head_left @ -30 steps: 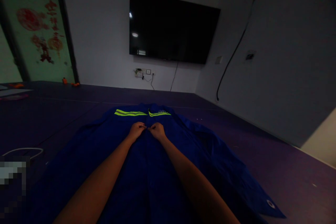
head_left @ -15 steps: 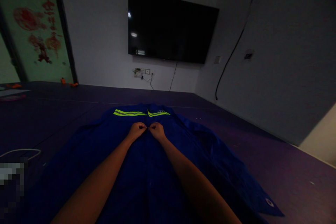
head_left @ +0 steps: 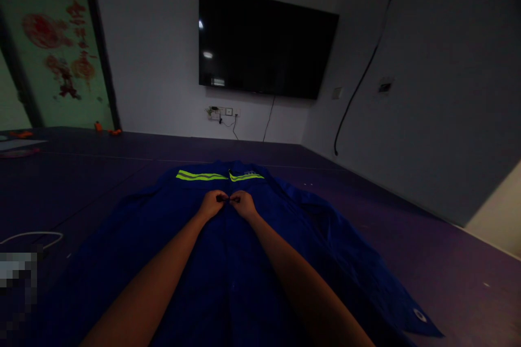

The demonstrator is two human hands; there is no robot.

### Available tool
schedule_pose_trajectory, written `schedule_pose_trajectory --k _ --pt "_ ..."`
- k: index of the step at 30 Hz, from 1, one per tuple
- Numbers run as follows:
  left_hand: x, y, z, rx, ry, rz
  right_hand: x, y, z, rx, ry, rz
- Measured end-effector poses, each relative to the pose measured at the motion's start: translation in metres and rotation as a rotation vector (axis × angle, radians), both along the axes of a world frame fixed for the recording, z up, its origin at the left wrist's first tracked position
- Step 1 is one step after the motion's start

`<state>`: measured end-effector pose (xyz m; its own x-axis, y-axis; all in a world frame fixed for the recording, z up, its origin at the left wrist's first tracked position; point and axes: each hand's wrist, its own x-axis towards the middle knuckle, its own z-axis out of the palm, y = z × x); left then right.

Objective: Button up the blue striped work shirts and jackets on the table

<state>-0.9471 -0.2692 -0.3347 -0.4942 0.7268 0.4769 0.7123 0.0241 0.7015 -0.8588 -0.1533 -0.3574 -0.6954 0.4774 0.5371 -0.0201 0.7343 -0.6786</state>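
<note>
A dark blue work jacket (head_left: 240, 260) lies spread out, front up, with yellow-green reflective strips (head_left: 199, 175) across its chest at the far end. Just below those strips, at the front seam, my left hand (head_left: 211, 204) is closed in a pinch on the jacket's front edge. Close beside it, my right hand (head_left: 245, 205) pinches the opposite edge, fingertips almost meeting the left ones. Any button or fastener between the fingers is too small and dark to make out. One sleeve (head_left: 378, 276) stretches toward the lower right, a pale round mark near its end.
The jacket rests on a dark purple floor (head_left: 439, 260). A white cable (head_left: 36, 233) curves at the left, near a blurred-out patch. Small orange objects (head_left: 115, 132) lie by the glass door (head_left: 52, 81). A television (head_left: 266, 43) hangs on the wall ahead.
Both hands stay at the same spot on the front seam; their fingers have shifted slightly. The jacket lies as before.
</note>
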Motion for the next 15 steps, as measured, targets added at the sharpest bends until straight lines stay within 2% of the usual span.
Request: schedule_pose_trajectory --k 8,15 --pt "0.0010 -0.0011 0.0023 -0.032 0.065 -0.016 0.0019 0.0030 0.0017 0.133 -0.017 0.059" --pt "0.0049 0.0005 0.0036 -0.072 0.188 0.025 0.0029 0.0030 0.0015 0.140 -0.014 0.095"
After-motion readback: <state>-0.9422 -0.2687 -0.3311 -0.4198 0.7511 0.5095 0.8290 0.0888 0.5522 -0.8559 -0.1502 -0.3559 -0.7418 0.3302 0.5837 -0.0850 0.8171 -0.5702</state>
